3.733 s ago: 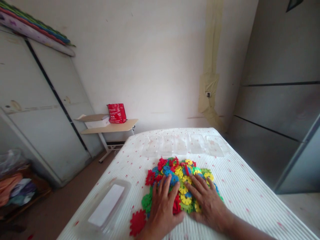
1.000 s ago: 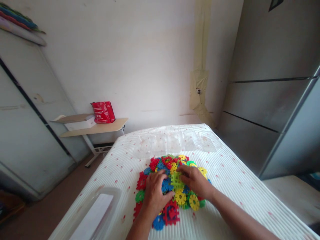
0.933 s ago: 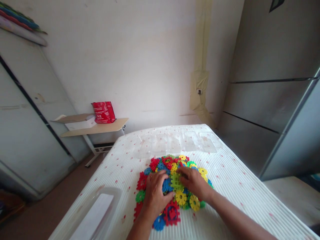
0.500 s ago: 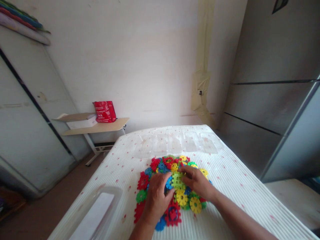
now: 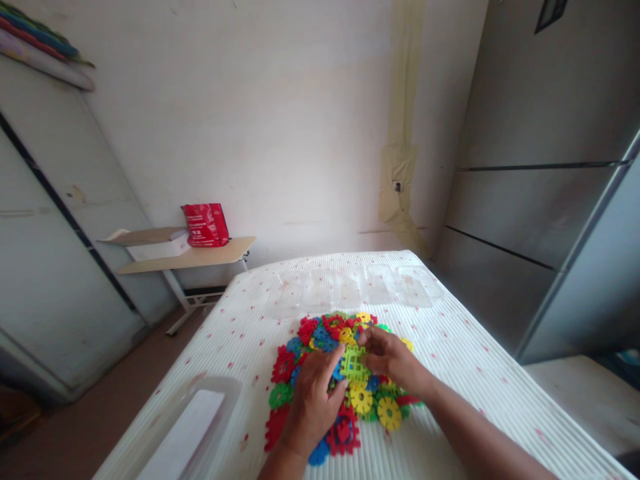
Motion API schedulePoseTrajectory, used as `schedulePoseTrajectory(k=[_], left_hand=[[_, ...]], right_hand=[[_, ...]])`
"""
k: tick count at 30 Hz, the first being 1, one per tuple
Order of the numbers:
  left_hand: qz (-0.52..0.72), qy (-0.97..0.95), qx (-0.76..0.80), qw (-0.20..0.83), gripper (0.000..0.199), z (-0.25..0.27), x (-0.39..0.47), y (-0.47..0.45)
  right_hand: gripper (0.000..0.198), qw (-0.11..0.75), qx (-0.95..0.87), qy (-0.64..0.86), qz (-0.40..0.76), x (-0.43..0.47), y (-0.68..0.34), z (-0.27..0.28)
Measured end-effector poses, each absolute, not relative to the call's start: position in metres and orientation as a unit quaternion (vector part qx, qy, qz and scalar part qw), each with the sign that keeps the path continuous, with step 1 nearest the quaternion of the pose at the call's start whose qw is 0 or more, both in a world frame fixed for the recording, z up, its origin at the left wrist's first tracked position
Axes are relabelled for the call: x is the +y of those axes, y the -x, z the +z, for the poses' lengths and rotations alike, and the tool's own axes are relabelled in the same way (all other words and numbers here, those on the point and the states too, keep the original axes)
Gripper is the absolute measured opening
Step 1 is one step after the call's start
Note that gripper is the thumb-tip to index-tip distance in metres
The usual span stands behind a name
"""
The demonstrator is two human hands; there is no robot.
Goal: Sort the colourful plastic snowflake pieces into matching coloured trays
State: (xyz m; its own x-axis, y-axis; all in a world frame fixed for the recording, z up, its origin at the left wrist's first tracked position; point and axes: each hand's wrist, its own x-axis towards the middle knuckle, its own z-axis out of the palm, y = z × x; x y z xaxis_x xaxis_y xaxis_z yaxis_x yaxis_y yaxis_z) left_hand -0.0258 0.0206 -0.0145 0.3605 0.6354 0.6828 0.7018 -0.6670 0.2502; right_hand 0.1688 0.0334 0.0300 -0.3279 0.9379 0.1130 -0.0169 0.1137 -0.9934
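A heap of colourful plastic building pieces (image 5: 361, 398) lies in front of me, with square blocks and notched discs in red, blue, yellow and green. On top of it is a light-green square lattice block (image 5: 353, 364). My right hand (image 5: 395, 361) has its bent fingers at the block's right edge and seems to grip it there. At the block's left side is my left hand (image 5: 316, 393), thumb and forefinger spread apart, with the fingertip near the upper left corner. This hand hides part of the heap. A red square block (image 5: 344, 431) lies below the hands.
Clear plastic trays (image 5: 347, 287) stand in a row beyond the heap on the patterned table cover (image 5: 465, 373). To the left, a clear container (image 5: 227, 400) has a white strip (image 5: 187, 433) in it. A side table (image 5: 210, 257) holds a red bag (image 5: 205, 225).
The view has shifted slightly. Both hands keep nearly the same places around the light-green block, and the heap looks much the same.
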Motion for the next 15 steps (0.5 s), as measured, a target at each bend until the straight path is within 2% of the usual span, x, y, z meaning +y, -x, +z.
schedulePoseTrajectory(k=[5, 11, 15], left_hand=[[-0.406, 0.81, -0.419, 0.058, 0.055, -0.014, 0.022, 0.03], [-0.394, 0.806, -0.441, 0.04, 0.054, -0.014, 0.023, 0.03], [-0.388, 0.803, -0.451, 0.033, 0.051, -0.015, 0.026, 0.029]], right_hand=[[0.026, 0.458, -0.571, 0.415, 0.541, 0.041, -0.19, 0.039], [0.021, 0.471, -0.549, 0.506, 0.469, 0.057, -0.241, 0.042], [0.022, 0.424, -0.544, 0.619, 0.376, 0.07, -0.275, 0.027]])
